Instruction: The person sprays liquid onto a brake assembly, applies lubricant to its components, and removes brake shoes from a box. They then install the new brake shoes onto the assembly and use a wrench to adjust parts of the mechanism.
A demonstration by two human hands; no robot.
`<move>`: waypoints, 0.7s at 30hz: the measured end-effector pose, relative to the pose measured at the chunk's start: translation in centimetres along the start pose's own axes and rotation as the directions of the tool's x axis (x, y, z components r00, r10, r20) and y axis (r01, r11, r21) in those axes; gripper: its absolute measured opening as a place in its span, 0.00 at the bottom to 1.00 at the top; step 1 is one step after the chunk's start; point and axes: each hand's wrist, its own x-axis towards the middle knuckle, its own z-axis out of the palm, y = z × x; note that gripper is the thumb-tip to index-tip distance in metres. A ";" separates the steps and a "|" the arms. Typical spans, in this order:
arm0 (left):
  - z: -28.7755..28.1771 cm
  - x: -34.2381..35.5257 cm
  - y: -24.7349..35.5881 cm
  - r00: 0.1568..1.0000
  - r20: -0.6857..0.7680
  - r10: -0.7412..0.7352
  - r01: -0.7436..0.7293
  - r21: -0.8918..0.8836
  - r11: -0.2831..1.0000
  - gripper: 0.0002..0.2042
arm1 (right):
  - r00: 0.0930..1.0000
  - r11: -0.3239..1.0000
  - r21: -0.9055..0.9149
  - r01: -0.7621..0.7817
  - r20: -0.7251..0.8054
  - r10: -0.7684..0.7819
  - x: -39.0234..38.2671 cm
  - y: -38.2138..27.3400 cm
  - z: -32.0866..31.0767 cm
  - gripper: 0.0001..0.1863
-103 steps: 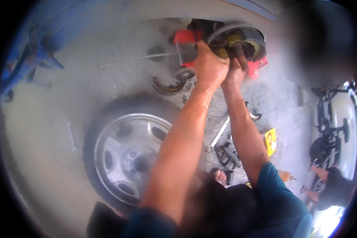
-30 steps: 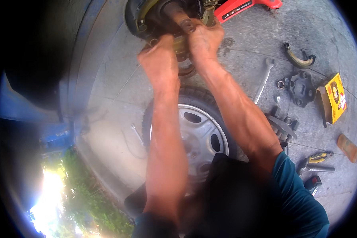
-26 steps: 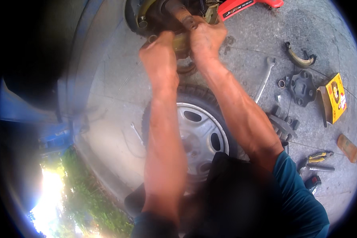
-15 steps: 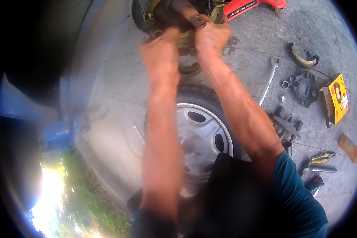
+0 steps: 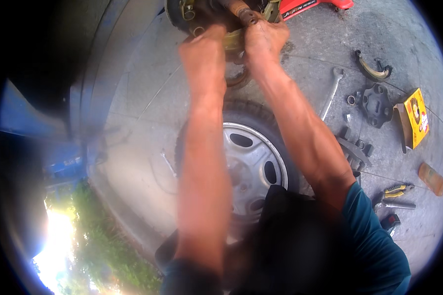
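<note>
At the top, a wheel hub with its drum-brake assembly [image 5: 187,14] shows olive-coloured metal parts and a rusty spindle [image 5: 241,11]. My left hand [image 5: 202,54], blurred, has its fingers bent closed on the lower left of the assembly. My right hand [image 5: 266,44] is closed on its right side, just below the spindle; the fingertips of both are mostly hidden. An olive curved part [image 5: 234,42] lies between my hands. Beneath my forearms lies a wheel with a black tyre [image 5: 261,113] and silver rim [image 5: 251,152].
A red jack [image 5: 302,7] is beside the assembly. On the floor at right lie a loose brake shoe [image 5: 371,69], wrench [image 5: 332,93], dark hub cap [image 5: 376,105], yellow box [image 5: 416,118], bottle [image 5: 430,179] and pliers [image 5: 396,191]. Blue metalwork [image 5: 64,164] and greenery [image 5: 93,236] are at left.
The view has swung round since the earliest frame, bringing greenery into sight at left. Over the last second both hands shift slightly upward and rightward in the picture, still on the brake assembly.
</note>
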 end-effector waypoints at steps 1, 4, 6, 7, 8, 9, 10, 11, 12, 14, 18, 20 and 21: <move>0.1 -0.1 0.0 1.000 -0.005 0.001 -0.001 -0.002 1.000 0.10 | 1.000 1.000 0.000 -0.001 0.005 0.001 -0.2 0.0 0.3 0.09; 0.7 0.0 -0.4 0.949 -0.230 0.214 -0.176 0.174 0.969 0.15 | 0.998 0.999 0.008 0.050 -0.028 -0.049 -0.2 -0.1 0.6 0.10; 0.4 0.7 -0.4 0.963 -0.198 0.184 -0.130 0.257 0.958 0.23 | 0.991 0.992 -0.034 0.125 -0.038 -0.126 0.1 0.2 0.6 0.11; 0.3 0.8 -0.4 0.961 -0.200 0.189 -0.134 0.257 0.957 0.23 | 0.991 0.992 -0.029 0.126 -0.035 -0.127 0.2 0.3 0.5 0.11; 0.7 0.8 -0.6 0.981 -0.151 0.121 -0.109 0.089 0.990 0.23 | 0.993 0.993 -0.033 0.112 -0.039 -0.113 0.4 0.3 0.2 0.11; 0.9 0.8 -0.7 0.994 -0.090 0.061 -0.069 -0.080 0.994 0.23 | 0.994 0.995 -0.036 0.098 -0.042 -0.099 0.6 0.4 0.0 0.11; 1.1 0.9 -0.7 0.995 -0.082 0.059 -0.066 -0.084 0.994 0.23 | 0.993 0.994 -0.040 0.104 -0.047 -0.106 0.7 0.5 -0.1 0.11; 0.7 0.9 -0.8 0.997 -0.063 0.051 -0.059 -0.128 0.990 0.22 | 0.997 0.997 0.015 0.072 -0.033 -0.072 0.1 0.3 0.3 0.11; 0.2 0.9 -0.8 0.998 -0.044 0.044 -0.051 -0.171 0.984 0.21 | 0.999 0.997 0.070 0.039 -0.019 -0.038 -0.5 0.2 0.6 0.10; 0.1 1.1 -0.9 0.997 -0.028 0.067 -0.072 -0.213 0.974 0.21 | 1.000 0.999 0.037 0.014 -0.018 -0.013 -0.5 0.2 0.6 0.10; 0.7 1.0 -1.1 0.996 -0.041 0.085 -0.093 -0.251 0.964 0.21 | 0.999 0.998 0.058 0.009 -0.041 -0.007 0.2 0.7 0.0 0.11; 0.5 0.8 -0.9 0.991 -0.013 0.135 -0.134 -0.245 0.960 0.19 | 0.999 0.999 0.034 0.014 -0.045 -0.013 0.2 0.9 0.0 0.11; 0.6 0.8 -0.8 0.983 0.016 0.181 -0.171 -0.252 0.952 0.17 | 0.999 1.000 0.001 0.026 -0.046 -0.026 0.3 0.8 0.1 0.12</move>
